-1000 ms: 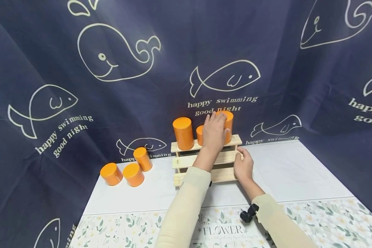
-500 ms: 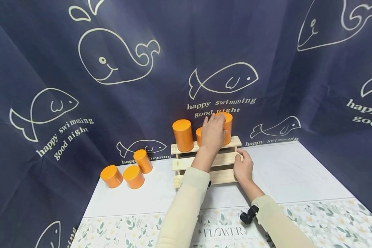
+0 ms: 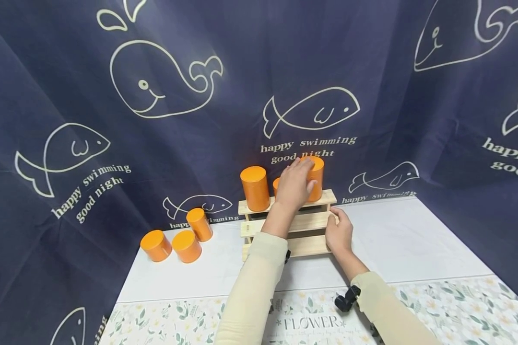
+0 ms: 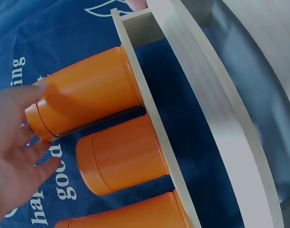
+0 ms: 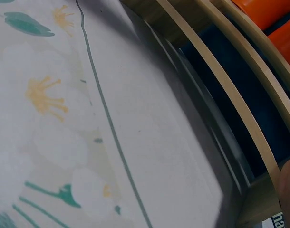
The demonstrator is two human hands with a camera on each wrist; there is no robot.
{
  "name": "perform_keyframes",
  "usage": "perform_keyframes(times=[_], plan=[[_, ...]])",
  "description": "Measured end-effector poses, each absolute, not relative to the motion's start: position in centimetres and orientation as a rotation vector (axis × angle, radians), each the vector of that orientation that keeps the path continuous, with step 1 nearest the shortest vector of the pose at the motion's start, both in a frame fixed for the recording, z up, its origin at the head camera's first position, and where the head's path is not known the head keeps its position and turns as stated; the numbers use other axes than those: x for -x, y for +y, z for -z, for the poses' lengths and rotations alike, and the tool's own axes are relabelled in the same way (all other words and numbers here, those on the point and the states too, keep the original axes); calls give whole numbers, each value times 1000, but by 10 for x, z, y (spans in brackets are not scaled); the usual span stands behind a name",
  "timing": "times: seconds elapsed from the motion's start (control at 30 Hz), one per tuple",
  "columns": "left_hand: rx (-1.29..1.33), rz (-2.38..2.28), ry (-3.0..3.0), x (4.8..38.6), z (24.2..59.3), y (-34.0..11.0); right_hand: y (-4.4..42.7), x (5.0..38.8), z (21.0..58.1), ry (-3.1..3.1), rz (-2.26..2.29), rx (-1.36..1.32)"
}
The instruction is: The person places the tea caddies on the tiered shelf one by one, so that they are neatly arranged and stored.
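A three-tier wooden rack (image 3: 311, 221) carries three orange cylinders on its top tier. My left hand (image 3: 292, 186) is at the right tall cylinder (image 3: 316, 182), partly covering the small middle one (image 3: 276, 184). In the left wrist view, the left hand (image 4: 16, 147) has its fingers spread and relaxed, with the thumb at the lid edge of a tall cylinder (image 4: 92, 92); the shorter cylinder (image 4: 123, 154) stands beside it. The left tall cylinder (image 3: 255, 189) stands at the tier's left end. My right hand (image 3: 340, 231) grips the rack's right end, fingers partly hidden behind it.
Three more orange cylinders stand left of the rack on the white table (image 3: 224, 268): two short ones (image 3: 156, 247) (image 3: 187, 247) and a narrower, taller one (image 3: 200, 225). A dark blue curtain (image 3: 241, 96) with fish drawings hangs behind. Flowered cloth (image 3: 181, 318) covers the front.
The left hand has shifted slightly left, showing more of the right tall cylinder and less of the small middle one. The right hand stays at the rack's end.
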State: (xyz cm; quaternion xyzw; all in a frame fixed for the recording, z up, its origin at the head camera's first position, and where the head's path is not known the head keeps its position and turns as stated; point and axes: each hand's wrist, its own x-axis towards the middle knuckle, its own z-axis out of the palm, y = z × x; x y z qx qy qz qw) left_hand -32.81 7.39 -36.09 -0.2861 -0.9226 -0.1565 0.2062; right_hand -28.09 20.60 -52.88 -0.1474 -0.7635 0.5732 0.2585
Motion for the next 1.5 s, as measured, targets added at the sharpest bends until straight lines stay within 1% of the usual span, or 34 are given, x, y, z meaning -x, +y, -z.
perform_keyframes(times=[0.2,0.43,1.17,1.5], plan=[[821,567,-2516,326,365,70,206,281,532,-2072,-1552,404],[859,727,-2417,317,367,66,207,281,531,-2061,-1528,381],[924,861,-2196,271,389,46,208,283,531,-2075,-1530,393],[863,923,-2177,249,391,20,207,282,532,-2087,-1526,396]])
